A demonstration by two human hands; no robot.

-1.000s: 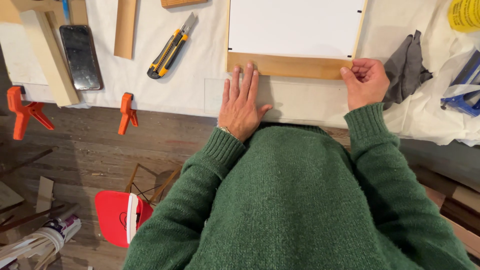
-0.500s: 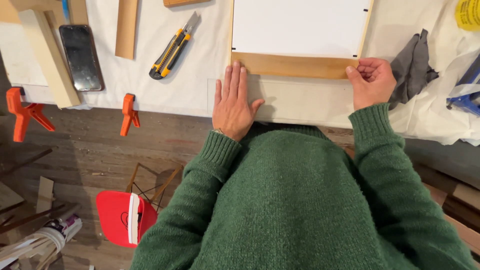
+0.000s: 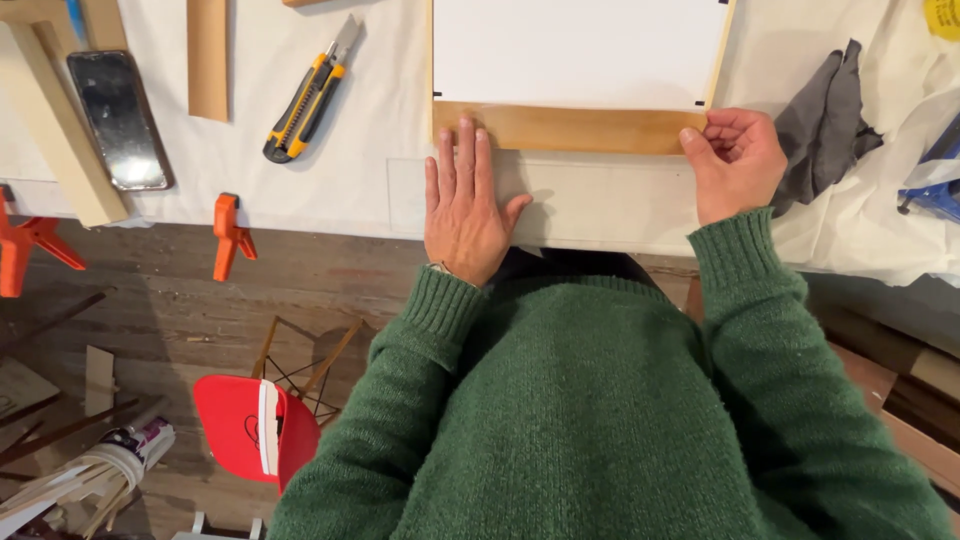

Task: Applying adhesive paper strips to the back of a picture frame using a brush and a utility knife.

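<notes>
Your left hand (image 3: 463, 205) lies flat, palm down, on the white cloth-covered table (image 3: 330, 190), fingers straight and close together, thumb splayed to the right; the fingertips touch the near edge of the wooden board (image 3: 565, 128). Your right hand (image 3: 738, 163) sits at the board's near right corner, fingers curled into a loose fist, thumb laid against the wood; whether it pinches anything small, you cannot tell from here. The board lies straight ahead at the far side of the table, with a white sheet (image 3: 580, 50) covering most of it and only a bare wood strip showing along the near edge. Small dark marks sit at the sheet's lower corners. To hold this well, judged from how things lie: keep the left palm heavy and the fingertips level along the wood so the board cannot skate on the cloth, and press the right thumb squarely into the corner, not at a slant, so the sheet stays parallel to the wood edge. Check both corner marks together. Off to the left, well apart: a yellow and black utility knife (image 3: 309, 93), a wooden strip (image 3: 207, 58), a dark phone (image 3: 120, 120), an orange clamp (image 3: 230, 235) at the table edge. A grey rag (image 3: 825, 125) lies just beside the right hand.
</notes>
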